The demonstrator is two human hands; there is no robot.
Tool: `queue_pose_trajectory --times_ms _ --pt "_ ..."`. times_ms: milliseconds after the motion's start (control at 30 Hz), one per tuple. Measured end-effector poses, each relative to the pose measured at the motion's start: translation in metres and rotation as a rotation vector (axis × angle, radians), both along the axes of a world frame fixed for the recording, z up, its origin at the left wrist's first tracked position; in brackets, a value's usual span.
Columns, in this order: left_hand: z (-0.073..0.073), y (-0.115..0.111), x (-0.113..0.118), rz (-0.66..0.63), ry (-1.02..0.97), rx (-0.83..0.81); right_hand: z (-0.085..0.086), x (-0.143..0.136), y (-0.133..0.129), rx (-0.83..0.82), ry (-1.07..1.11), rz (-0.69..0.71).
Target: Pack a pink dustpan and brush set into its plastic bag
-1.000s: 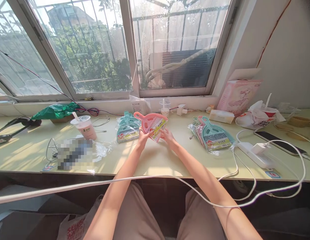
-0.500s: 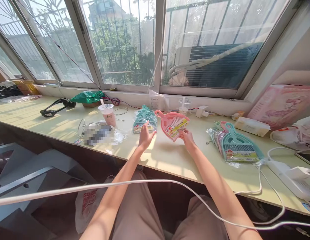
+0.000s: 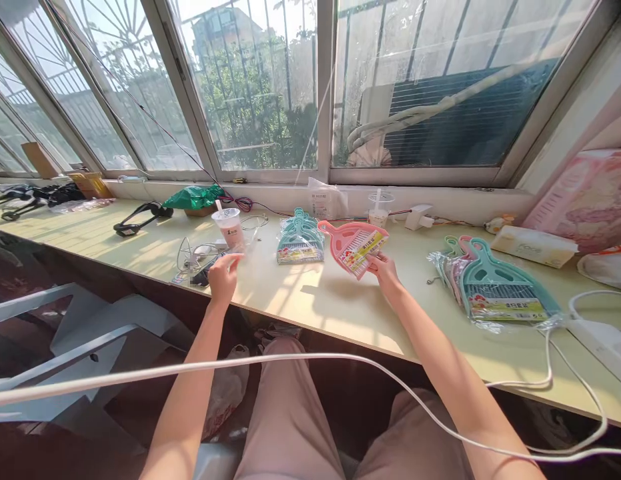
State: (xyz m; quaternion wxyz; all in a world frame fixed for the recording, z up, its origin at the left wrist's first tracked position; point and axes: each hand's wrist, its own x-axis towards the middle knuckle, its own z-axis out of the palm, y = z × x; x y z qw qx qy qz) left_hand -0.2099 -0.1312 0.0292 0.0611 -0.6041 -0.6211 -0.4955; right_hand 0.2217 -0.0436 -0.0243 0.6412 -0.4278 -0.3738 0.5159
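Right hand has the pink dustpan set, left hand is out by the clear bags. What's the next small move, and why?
Probably close the left hand on a clear bag: its fingers are open just above the pile beside the pink drink cup, while the right hand holds the unbagged pink dustpan set.

bright window backlight, glare, warped edges
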Motion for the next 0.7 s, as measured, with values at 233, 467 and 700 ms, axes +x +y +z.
queue_pose_trajectory --times_ms 233,467,700 --pt "0.033 0.046 0.031 -0.298 0.200 0.000 0.002 0.016 0.005 -0.008 0.083 -0.143" --pt "0.040 0.108 0.057 -0.244 0.183 -0.071 0.004 0.019 0.006 -0.019 0.084 -0.141" --pt "-0.015 0.093 0.126 -0.326 0.086 -0.115 0.011 0.011 0.001 -0.018 -0.028 0.078"
